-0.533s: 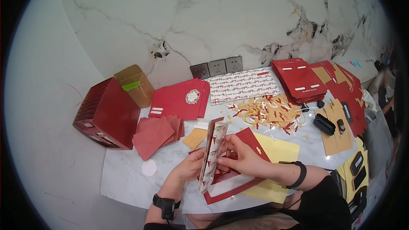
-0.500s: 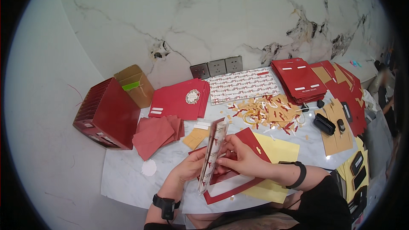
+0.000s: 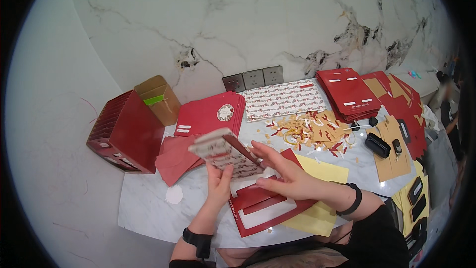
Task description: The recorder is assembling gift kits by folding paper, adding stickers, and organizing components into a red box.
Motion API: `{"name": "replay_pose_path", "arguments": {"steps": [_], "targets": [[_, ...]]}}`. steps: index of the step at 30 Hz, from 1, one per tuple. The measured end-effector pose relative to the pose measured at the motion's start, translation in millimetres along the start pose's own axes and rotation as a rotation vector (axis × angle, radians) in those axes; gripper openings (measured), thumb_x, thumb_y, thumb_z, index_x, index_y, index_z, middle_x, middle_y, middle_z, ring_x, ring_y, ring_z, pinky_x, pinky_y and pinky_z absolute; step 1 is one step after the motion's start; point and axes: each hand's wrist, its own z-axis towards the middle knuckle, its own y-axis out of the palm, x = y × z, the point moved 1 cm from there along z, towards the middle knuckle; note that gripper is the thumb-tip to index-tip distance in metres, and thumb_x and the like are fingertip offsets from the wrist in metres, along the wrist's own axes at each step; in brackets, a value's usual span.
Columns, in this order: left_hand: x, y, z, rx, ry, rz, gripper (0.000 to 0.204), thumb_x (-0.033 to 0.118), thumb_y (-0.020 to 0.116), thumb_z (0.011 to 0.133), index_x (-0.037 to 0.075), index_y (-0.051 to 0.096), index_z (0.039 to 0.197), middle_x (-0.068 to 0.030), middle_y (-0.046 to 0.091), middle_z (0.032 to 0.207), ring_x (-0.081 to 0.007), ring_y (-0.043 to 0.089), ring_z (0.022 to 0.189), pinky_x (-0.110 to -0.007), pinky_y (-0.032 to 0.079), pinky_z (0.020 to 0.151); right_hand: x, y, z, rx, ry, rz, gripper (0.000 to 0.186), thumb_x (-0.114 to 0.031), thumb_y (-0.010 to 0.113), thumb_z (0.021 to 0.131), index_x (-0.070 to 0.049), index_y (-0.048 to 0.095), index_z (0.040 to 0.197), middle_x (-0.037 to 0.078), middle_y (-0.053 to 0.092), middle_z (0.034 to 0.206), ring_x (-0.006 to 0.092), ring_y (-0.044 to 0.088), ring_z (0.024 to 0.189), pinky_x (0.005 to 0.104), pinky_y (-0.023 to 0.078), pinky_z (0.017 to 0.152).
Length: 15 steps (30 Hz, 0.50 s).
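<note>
A thick stack of patterned paper wallets, white with red and dark print, is tilted above the table. My left hand grips it from below, thumb on the near face. My right hand is at the stack's right end, thumb and fingers spread apart around it; whether they touch it is hard to see. Beneath my hands lies a red cardboard sleeve with a white area in its cut-out. Under its right part is a yellow sheet.
Red envelopes lie at left, before a red slotted box and brown carton. Behind are red folders, a patterned box, paper scraps and stacked red sleeves. A black case sits at right.
The stack has swung from nearly upright to a leftward tilt, its printed face now showing. My left hand moved up and left with it; my right hand's fingers have spread.
</note>
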Motion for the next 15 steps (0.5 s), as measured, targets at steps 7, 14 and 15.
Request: {"name": "replay_pose_path", "arguments": {"steps": [7, 14, 15], "targets": [[-25.1, -9.8, -10.5, -0.265, -0.112, 0.359, 0.061, 0.007, 0.049, 0.099, 0.005, 0.012, 0.147, -0.0123, 0.035, 0.146, -0.02, 0.035, 0.134, -0.038, 0.028, 0.112, 26.1, 2.8, -3.7, 0.049, 0.287, -0.489, 0.04, -0.011, 0.061, 0.091, 0.001, 0.045, 0.125, 0.023, 0.064, 0.099, 0.0376, 0.065, 0.093, 0.0395, 0.052, 0.082], [-12.3, -4.0, -5.2, -0.371, -0.201, 0.491, 0.041, 0.006, 0.061, 0.093, 0.001, 0.05, 0.132, -0.008, 0.059, 0.126, -0.0161, 0.054, 0.116, -0.032, 0.042, 0.101, 36.1, -19.9, 1.3, -0.011, 0.287, -0.586, 0.024, -0.013, 0.069, 0.084, -0.002, 0.064, 0.104, 0.018, 0.068, 0.087, 0.0351, 0.066, 0.086, 0.0408, 0.053, 0.074], [-9.3, 2.4, -3.7, -0.392, -0.199, 0.494, 0.037, 0.007, 0.061, 0.093, 0.001, 0.054, 0.129, -0.0076, 0.061, 0.125, -0.016, 0.055, 0.115, -0.033, 0.043, 0.1, 44.0, -21.2, -0.9, -0.025, 0.251, -0.6, 0.023, -0.013, 0.069, 0.084, -0.003, 0.065, 0.104, 0.018, 0.068, 0.088, 0.035, 0.066, 0.085, 0.0411, 0.053, 0.074]]}}
